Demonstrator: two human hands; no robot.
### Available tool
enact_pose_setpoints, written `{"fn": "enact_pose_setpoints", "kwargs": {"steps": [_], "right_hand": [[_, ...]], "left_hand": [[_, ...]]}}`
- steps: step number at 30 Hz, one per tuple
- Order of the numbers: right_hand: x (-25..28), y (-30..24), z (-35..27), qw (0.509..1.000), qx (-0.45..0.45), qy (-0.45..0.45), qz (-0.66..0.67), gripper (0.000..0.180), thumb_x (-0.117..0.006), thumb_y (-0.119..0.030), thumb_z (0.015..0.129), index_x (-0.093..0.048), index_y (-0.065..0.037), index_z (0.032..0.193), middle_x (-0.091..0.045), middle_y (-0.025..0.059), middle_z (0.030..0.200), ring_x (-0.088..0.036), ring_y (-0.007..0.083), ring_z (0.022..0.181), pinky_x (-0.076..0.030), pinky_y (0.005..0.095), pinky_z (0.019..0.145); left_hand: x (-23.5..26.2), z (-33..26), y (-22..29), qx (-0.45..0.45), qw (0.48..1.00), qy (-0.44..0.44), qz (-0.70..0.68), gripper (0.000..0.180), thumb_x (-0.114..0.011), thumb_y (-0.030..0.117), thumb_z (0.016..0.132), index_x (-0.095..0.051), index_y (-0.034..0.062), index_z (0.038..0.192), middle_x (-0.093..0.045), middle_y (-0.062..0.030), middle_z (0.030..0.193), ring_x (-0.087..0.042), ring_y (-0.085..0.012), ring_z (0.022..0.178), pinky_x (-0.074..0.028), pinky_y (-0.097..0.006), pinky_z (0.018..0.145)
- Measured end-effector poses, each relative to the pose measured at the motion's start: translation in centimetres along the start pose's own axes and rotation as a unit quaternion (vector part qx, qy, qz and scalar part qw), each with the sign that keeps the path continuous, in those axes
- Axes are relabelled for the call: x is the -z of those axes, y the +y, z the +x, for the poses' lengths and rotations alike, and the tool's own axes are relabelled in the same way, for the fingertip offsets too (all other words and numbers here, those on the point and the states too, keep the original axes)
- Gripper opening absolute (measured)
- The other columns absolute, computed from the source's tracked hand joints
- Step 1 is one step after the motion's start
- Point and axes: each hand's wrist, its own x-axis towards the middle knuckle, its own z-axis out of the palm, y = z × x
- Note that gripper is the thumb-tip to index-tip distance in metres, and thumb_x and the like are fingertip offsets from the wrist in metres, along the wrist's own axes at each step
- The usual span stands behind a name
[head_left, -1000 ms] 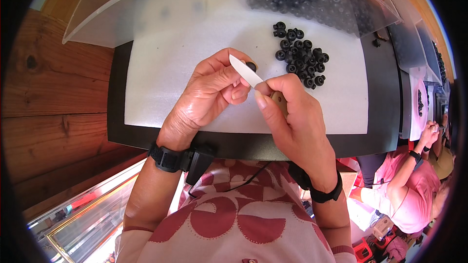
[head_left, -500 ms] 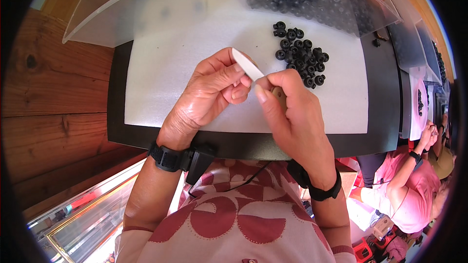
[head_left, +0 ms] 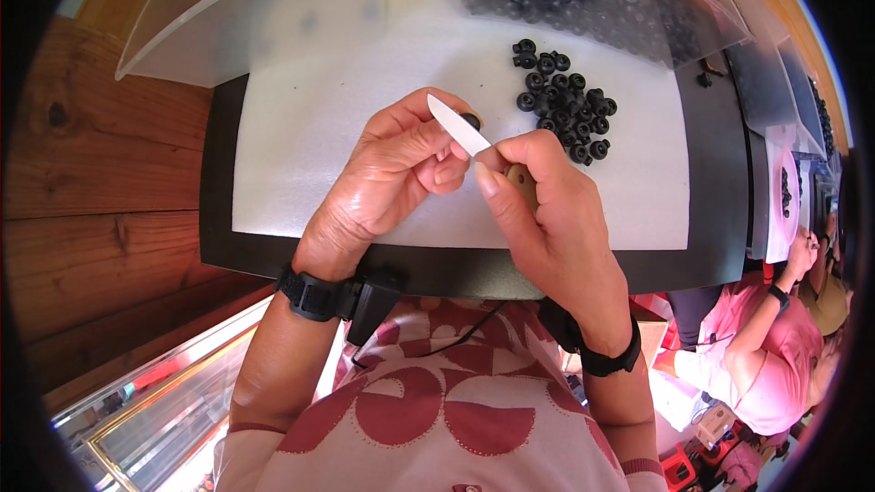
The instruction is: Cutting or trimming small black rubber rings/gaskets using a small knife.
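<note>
My right hand is closed round the tan handle of a small knife. Its pale blade points up and to the left, against a small round black part. That part sits in the fingertips of my left hand, mostly hidden behind the blade and fingers. Both hands are held above a white foam sheet. Beyond my right hand lies a loose pile of black knobbed parts, which look like rubber or plastic.
A clear bin full of black parts stands at the back right. Another translucent bin is at the back left. The dark table borders the sheet. A co-worker in pink sits at the right.
The blade has shifted slightly left, and its flat side has turned. More of the black part now shows behind it. My left hand has hardly moved.
</note>
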Motion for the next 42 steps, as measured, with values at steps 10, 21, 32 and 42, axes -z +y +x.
{"fn": "enact_pose_setpoints", "kwargs": {"steps": [10,21,32,42], "right_hand": [[-0.1,0.2,0.1,1.0,-0.004,-0.003,0.005,0.017,-0.064,-0.009,0.097,-0.049,-0.003,0.101,-0.066,0.015,0.082,-0.066,0.0371,0.07,-0.05,0.0412,0.06],[-0.3,0.9,0.7,0.995,-0.049,0.059,0.064,0.017,-0.062,-0.015,0.1,-0.053,-0.001,0.102,-0.063,0.0139,0.079,-0.062,0.0262,0.064,-0.048,0.0357,0.06],[-0.9,-0.3,2.2,0.98,-0.078,0.026,0.181,0.03,-0.073,-0.024,0.096,-0.055,0.0,0.098,-0.059,0.005,0.08,-0.051,0.0103,0.069,-0.044,0.0272,0.06],[0.1,-1.1,2.3,0.962,-0.097,-0.002,0.256,0.023,-0.067,-0.02,0.1,-0.056,0.0,0.094,-0.059,0.0033,0.081,-0.051,0.0082,0.074,-0.045,0.0261,0.065]], "left_hand": [[0.2,0.1,0.1,0.0,1.0,-0.005,-0.01,0.023,-0.062,0.018,0.101,-0.059,0.0008,0.116,-0.063,-0.0049,0.096,-0.048,-0.0087,0.073,-0.038,-0.022,0.061],[-0.6,0.0,0.5,0.008,1.0,0.014,0.007,0.023,-0.062,0.021,0.102,-0.059,0.0014,0.114,-0.059,-0.0029,0.091,-0.046,-0.0077,0.069,-0.036,-0.021,0.06],[-1.4,-0.4,0.9,-0.013,0.999,-0.008,0.047,0.033,-0.067,0.03,0.098,-0.059,0.0018,0.113,-0.059,-0.0007,0.091,-0.048,-0.007,0.073,-0.039,-0.023,0.064],[-2.4,-1.5,2.5,0.003,0.999,-0.045,0.027,0.023,-0.06,0.022,0.104,-0.062,0.0012,0.113,-0.06,-0.0024,0.093,-0.051,-0.0087,0.076,-0.039,-0.024,0.064]]}}
